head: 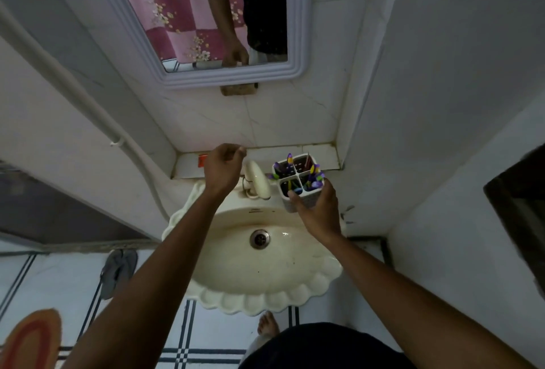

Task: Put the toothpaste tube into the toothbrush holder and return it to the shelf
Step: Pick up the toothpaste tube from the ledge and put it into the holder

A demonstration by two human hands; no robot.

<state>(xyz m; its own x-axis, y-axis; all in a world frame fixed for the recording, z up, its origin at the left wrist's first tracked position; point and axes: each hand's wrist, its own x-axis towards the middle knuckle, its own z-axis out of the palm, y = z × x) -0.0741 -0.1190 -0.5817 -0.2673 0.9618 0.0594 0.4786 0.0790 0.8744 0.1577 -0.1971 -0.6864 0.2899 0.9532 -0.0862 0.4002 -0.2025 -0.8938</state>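
At the far left, low on the tiled floor (pixel 224 339), lies an orange and red mat (pixel 32 339), and further in a grey slipper (pixel 118 272) rests beside the wall. A white pipe (pixel 88 109) runs along the left wall down toward the sink.

The left hand (pixel 222 169) reaches out over the left part of the shelf (pixel 327 156), the narrow tiled ledge behind the sink. Its fingers are curled loosely inward with the thumb and fingertips close together; whether they pinch anything cannot be told. Just left of that hand, a small red and orange thing (pixel 203 160) lies on the shelf, mostly hidden by the hand, and it cannot be said for sure that it is the toothpaste tube.

Below the hands sits the cream sink (pixel 265 295) with a scalloped rim and a metal drain (pixel 259 238) in its bowl. The cream tap (pixel 258 181) stands at the back edge of the sink, between the two hands.

Right of the tap, the right hand (pixel 320 210) grips the toothbrush holder (pixel 298 179) from its near side, thumb on the front wall and fingers wrapped round the right side. The holder is white, upright, split into four compartments, and holds several toothbrushes with purple, yellow and blue parts. It is held over the back right corner of the sink, just in front of the shelf; whether its base touches anything is hidden.

Above, a white-framed mirror (pixel 230 78) on the wall reflects an arm and a pink checked curtain.
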